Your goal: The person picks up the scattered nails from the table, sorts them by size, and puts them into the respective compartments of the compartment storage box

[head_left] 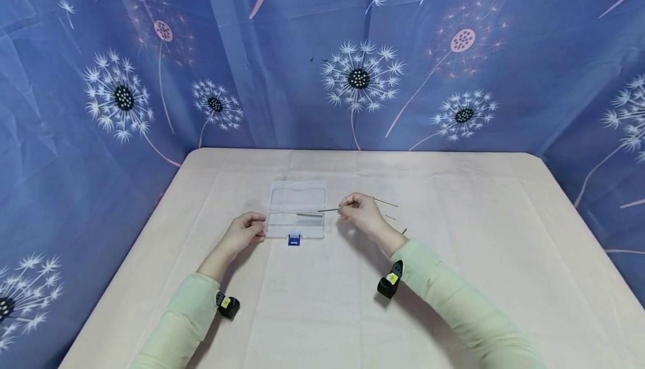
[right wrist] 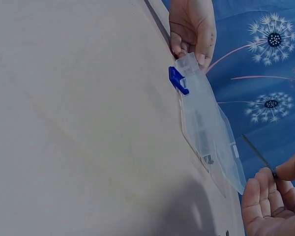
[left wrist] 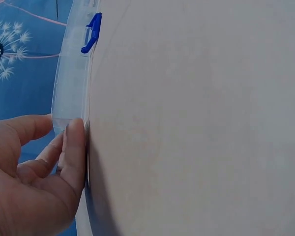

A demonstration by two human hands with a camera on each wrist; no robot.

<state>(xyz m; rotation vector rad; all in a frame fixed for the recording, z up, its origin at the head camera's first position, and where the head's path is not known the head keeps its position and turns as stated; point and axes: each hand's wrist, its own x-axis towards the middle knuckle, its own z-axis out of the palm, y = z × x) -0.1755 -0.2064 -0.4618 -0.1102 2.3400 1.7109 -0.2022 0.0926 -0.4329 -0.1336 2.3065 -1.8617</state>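
Observation:
A clear plastic box [head_left: 282, 231] with a blue latch [head_left: 294, 239] lies on the table, its lid [head_left: 298, 197] folded back. My left hand [head_left: 245, 230] holds the box's left end, thumb at one edge and fingertips along the side, as the left wrist view shows close up. Between thumb and fingertips my right hand [head_left: 360, 212] pinches one end of a thin dark metal rod [right wrist: 255, 150]. The rod's free end points left, over the box's right side in the head view. Inside the box lie thin metal rods [head_left: 309, 215].
Right of the box, partly beside the right hand, lie another long thin metal rod [head_left: 386, 202], a short thin metal piece [head_left: 390, 217] and one more small piece [head_left: 405, 230]. A pale cloth covers the table [head_left: 312, 313]. Blue dandelion-print curtains [head_left: 297, 78] stand behind it.

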